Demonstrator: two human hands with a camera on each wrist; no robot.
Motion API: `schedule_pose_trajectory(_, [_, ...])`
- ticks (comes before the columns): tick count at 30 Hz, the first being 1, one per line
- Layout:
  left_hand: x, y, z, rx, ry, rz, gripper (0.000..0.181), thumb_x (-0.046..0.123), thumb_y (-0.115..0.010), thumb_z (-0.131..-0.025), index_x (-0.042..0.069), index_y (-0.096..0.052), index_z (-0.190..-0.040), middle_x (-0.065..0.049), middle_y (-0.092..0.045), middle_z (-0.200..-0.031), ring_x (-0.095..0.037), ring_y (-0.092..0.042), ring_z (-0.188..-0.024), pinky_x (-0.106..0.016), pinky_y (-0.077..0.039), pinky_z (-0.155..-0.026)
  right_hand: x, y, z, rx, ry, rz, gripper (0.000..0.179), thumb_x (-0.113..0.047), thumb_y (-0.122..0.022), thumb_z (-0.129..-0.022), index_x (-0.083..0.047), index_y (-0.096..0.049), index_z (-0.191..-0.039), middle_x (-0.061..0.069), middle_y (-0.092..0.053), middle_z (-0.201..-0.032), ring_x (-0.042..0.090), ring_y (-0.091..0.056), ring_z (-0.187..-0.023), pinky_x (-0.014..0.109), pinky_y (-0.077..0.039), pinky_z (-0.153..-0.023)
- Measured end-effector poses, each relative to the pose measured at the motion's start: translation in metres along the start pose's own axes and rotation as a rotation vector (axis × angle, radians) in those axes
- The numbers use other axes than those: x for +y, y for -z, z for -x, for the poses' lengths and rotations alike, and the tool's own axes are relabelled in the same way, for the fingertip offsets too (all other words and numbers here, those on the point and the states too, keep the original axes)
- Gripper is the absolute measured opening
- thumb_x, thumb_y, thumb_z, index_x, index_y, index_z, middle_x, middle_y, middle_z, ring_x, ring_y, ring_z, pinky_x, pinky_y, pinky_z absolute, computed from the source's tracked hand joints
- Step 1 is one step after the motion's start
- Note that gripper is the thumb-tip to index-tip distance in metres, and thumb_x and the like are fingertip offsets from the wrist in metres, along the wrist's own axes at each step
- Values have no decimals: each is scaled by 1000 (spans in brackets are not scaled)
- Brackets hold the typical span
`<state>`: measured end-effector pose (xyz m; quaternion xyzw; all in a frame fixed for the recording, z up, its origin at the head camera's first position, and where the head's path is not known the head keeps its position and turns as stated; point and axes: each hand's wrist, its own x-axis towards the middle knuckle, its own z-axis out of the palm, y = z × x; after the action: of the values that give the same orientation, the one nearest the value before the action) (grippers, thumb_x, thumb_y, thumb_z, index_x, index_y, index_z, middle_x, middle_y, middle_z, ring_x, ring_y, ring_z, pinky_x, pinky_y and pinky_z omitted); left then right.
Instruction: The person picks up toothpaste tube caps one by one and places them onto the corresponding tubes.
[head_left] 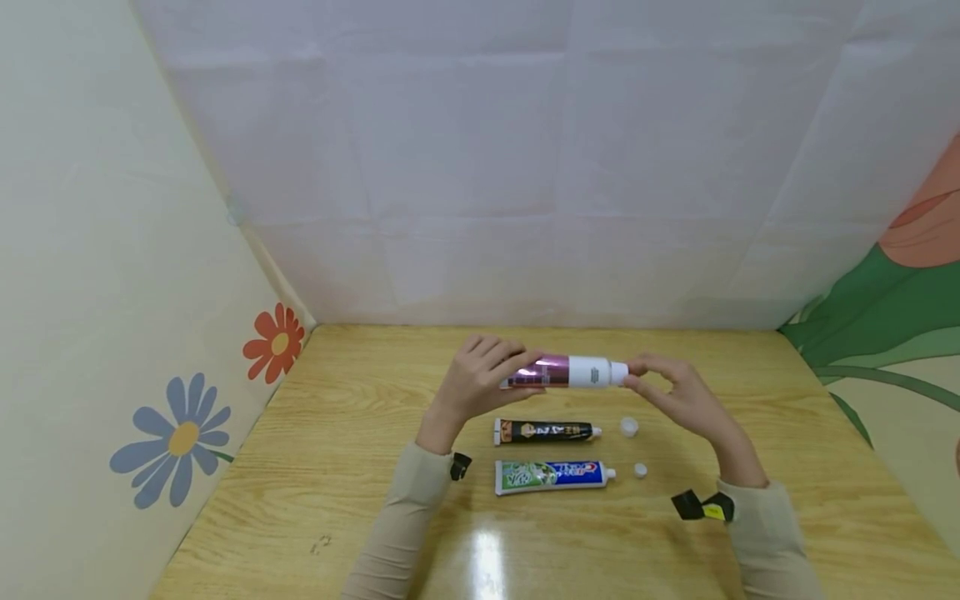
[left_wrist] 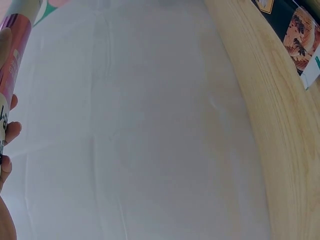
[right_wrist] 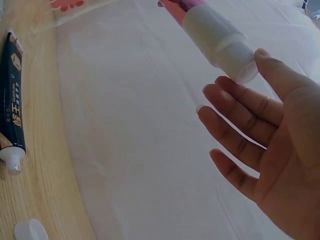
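Above the table, my left hand (head_left: 480, 373) grips a shiny purple-pink and white toothpaste tube (head_left: 553, 372) by its body, with the tube lying sideways. The tube's white cap (head_left: 618, 372) points right. Thumb and forefinger of my right hand (head_left: 678, 396) pinch that cap at its end; in the right wrist view the other fingers (right_wrist: 240, 140) spread loosely. Below the held tube lies a black toothpaste tube (head_left: 551, 431), its nozzle bare. Nearer me is a green and blue toothpaste tube (head_left: 553, 475), also uncapped.
Two loose white caps rest right of the lying tubes: a larger cap (head_left: 629, 427) by the black one and a smaller cap (head_left: 641, 470) by the green and blue one. A white sheet (head_left: 480, 167) hangs behind the wooden table (head_left: 337, 433). Painted walls stand left and right.
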<state>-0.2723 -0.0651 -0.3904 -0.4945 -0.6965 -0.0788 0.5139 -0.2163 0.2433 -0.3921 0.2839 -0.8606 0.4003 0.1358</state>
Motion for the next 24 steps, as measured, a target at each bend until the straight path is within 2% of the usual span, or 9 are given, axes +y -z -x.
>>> schedule_pose_trajectory(7, [1,1,0,4,-2,-13,51,51,-73,-71,16,-69,-108,1,-67,-90,-13,-60,-79,-26,-49,-72,0,-1,0,-2,-14,19,12,-11,-59,-91,-14,-68,-98,-5,-66,-94,14,-61,-85,36,-48,-78])
schedule_pose_trajectory(12, [1,1,0,5,-1,-25,51,52,-74,-71,16,-69,-107,2,-67,-89,-12,-60,-78,-25,-49,-71,1,-3,0,-5,-13,13,13,-10,-56,-92,-12,-68,-96,-3,-66,-90,18,-62,-81,31,-49,-74])
schedule_pose_trajectory(19, [1,1,0,6,-1,-27,51,51,-74,-71,16,-69,-107,2,-67,-90,-12,-60,-78,-25,-49,-70,-3,-4,-2,-1,-13,43,16,-4,-52,-93,-10,-67,-92,0,-67,-86,12,-62,-81,31,-51,-74])
schedule_pose_trajectory(24, [1,1,0,11,-3,-27,51,52,-73,-71,16,-69,-107,2,-67,-89,-12,-60,-77,-25,-49,-70,-26,-2,-3,1,-22,51,18,-2,-49,-94,-2,-66,-88,7,-67,-82,18,-62,-79,38,-49,-74])
